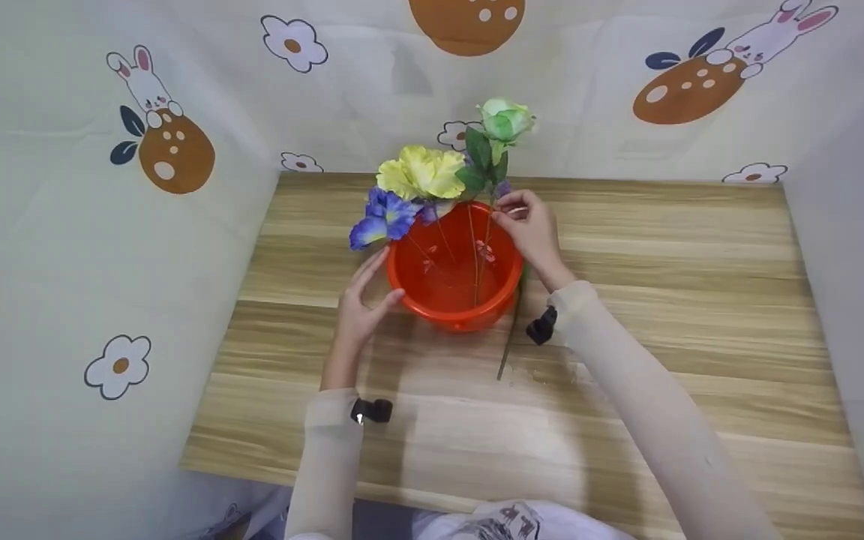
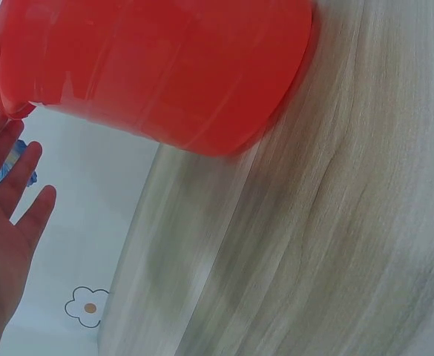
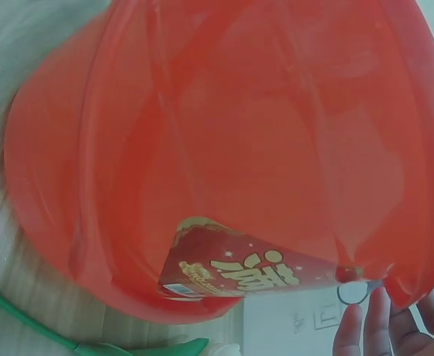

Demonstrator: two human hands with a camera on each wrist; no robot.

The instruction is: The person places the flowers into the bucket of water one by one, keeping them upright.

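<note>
A red bucket (image 1: pixel 453 319) stands on the table, holding several artificial flowers. A blue-purple flower (image 1: pixel 383 219) and a yellow flower (image 1: pixel 423 172) lean over its left and back rim. Above the back right rim rises a pale green rose (image 1: pixel 505 120) with dark leaves. My right hand (image 1: pixel 537 229) pinches the rose's thin stem at the rim, thumb and forefinger together. My left hand (image 1: pixel 363 307) rests at the bucket's left side, fingers extended and spread near the rim. In the left wrist view these fingers (image 2: pixel 24 178) are straight beside the red wall.
A loose green stem (image 1: pixel 507 349) lies on the table (image 1: pixel 664 300) along the bucket's right side; a leaf (image 3: pixel 142 347) on it shows in the right wrist view. Printed cloth walls (image 1: pixel 589 142) enclose the back and sides. A label (image 3: pixel 239 267) is stuck on the bucket.
</note>
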